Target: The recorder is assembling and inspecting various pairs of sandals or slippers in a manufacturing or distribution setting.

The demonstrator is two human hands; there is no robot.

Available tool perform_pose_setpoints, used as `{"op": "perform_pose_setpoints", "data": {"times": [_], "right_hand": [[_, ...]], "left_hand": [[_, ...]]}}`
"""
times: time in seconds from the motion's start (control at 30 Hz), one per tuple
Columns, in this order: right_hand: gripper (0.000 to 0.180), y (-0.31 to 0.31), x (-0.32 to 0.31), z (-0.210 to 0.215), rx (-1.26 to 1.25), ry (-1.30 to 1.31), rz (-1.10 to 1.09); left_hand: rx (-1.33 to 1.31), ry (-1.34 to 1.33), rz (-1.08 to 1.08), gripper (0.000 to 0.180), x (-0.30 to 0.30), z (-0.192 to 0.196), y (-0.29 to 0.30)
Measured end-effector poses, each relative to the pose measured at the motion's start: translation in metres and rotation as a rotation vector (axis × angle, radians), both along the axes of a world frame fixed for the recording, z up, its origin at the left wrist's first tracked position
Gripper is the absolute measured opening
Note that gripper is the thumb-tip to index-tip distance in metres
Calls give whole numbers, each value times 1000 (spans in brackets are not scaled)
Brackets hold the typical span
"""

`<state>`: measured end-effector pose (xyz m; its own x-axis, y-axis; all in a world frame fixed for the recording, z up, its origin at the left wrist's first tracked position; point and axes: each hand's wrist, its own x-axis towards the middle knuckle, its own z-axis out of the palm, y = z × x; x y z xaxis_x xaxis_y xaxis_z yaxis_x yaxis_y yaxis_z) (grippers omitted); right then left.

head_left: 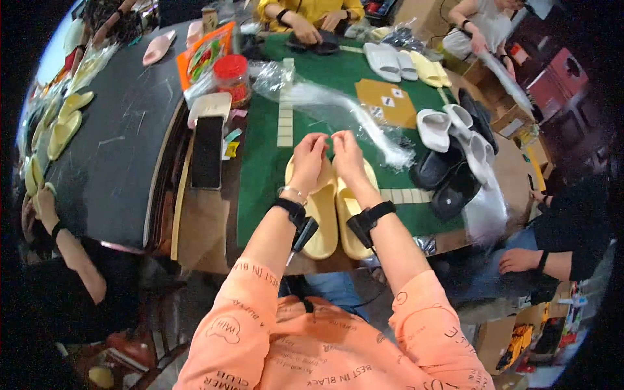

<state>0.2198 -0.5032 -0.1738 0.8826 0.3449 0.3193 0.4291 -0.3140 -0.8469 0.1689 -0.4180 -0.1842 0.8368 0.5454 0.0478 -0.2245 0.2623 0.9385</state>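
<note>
A pair of pale yellow slide slippers lies side by side at the near edge of the green mat, the left slipper (323, 224) against the right slipper (351, 227). My left hand (310, 159) is over the left slipper's front part, fingers bent and pressed together. Close beside it, my right hand (349, 156) is over the right slipper's front, fingers closed too. The fingertips of both hands nearly meet above the toe ends. Whatever they pinch, if anything, is too small to make out. Both hands hide much of the slipper straps.
Clear plastic bags (370, 123) spread beyond my hands, beside a brown card (390, 104). White slippers (434, 129) and black slippers (455, 192) lie to the right. On the left are a phone (207, 153) and a red-lidded jar (231, 71). Co-workers' hands (305, 29) are around the table.
</note>
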Motion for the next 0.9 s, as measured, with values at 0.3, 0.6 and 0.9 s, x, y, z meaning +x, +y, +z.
{"op": "perform_pose_setpoints", "data": {"times": [0.3, 0.6, 0.9], "right_hand": [[17, -3, -19, 13, 13, 30, 9], [16, -3, -20, 8, 145, 119, 79], [18, -9, -11, 1, 131, 24, -7]], "left_hand": [[-113, -9, -35, 12, -6, -4, 2], [-134, -48, -20, 9, -8, -3, 1], [63, 38, 86, 13, -1, 0, -11]]}}
